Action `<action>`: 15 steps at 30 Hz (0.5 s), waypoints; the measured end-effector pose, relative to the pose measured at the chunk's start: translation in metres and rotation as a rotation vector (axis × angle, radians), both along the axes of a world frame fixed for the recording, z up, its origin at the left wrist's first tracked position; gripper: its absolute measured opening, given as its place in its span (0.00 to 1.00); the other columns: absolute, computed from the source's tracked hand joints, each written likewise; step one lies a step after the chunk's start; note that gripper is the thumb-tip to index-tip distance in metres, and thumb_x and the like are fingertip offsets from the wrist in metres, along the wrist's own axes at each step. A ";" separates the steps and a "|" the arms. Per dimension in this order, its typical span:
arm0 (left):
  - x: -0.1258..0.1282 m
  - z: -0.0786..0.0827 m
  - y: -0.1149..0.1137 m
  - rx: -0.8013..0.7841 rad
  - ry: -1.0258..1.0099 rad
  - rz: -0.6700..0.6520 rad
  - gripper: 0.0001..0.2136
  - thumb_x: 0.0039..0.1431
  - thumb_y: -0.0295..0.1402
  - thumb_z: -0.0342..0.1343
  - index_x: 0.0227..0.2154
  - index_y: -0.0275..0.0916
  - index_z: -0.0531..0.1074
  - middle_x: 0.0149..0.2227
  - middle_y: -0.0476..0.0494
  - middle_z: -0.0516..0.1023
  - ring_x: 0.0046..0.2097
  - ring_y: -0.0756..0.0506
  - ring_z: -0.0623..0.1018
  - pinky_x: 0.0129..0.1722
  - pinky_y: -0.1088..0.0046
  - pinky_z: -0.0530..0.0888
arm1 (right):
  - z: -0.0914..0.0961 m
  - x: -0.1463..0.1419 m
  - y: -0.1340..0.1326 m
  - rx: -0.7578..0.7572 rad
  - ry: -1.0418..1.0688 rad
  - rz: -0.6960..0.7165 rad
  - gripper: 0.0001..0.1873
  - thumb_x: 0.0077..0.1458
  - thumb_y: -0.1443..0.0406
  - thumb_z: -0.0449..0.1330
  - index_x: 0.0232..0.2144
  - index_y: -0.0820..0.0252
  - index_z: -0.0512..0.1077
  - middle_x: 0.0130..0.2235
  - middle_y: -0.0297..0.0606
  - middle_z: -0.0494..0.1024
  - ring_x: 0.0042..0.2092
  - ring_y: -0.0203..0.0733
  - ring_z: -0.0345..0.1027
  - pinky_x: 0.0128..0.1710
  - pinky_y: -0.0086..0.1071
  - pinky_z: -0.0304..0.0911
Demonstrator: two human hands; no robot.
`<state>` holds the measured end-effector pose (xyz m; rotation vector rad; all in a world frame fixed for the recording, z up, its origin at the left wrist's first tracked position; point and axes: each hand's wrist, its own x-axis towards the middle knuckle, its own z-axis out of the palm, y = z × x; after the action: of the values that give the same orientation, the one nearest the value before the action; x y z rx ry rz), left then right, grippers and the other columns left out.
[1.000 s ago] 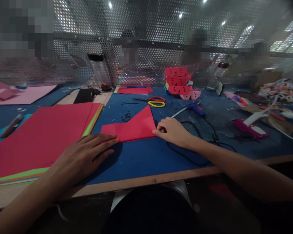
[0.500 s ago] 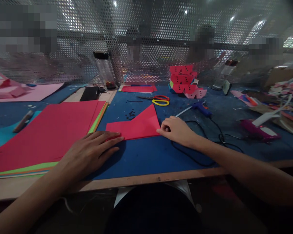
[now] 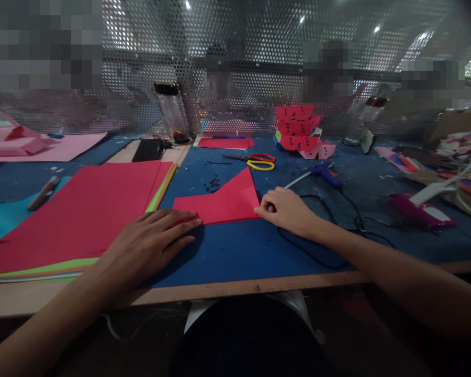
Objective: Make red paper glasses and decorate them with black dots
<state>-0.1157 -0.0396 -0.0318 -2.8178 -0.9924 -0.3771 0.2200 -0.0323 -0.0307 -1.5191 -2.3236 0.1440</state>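
A folded red paper [image 3: 223, 203] lies on the blue table top [image 3: 239, 251] in front of me. My left hand [image 3: 149, 243] rests flat with fingers stretched out, fingertips pressing the paper's left corner. My right hand [image 3: 286, 209] is curled, its fingers pinched against the paper's right corner. A black cable [image 3: 317, 256] runs under my right wrist.
A stack of coloured sheets, red on top [image 3: 78, 214], lies at left. Red and yellow scissors [image 3: 257, 161], a blue glue gun [image 3: 324, 175], a pile of red cut shapes [image 3: 296, 131], a pink device [image 3: 422, 212] and a perforated metal screen [image 3: 235, 63] lie farther back.
Both hands stay on the paper's corners. The view has shifted slightly, so everything sits a little to the right.
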 end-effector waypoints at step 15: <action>0.004 0.001 0.000 -0.051 -0.032 0.004 0.20 0.68 0.41 0.48 0.60 0.46 0.66 0.57 0.42 0.72 0.57 0.38 0.71 0.56 0.55 0.69 | 0.000 -0.002 -0.001 0.024 -0.021 -0.001 0.14 0.59 0.60 0.59 0.24 0.58 0.67 0.27 0.34 0.74 0.34 0.39 0.61 0.37 0.33 0.53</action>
<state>-0.1121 -0.0396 -0.0312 -2.8638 -1.0280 -0.4033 0.2183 -0.0328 -0.0310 -1.5171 -2.3322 0.1005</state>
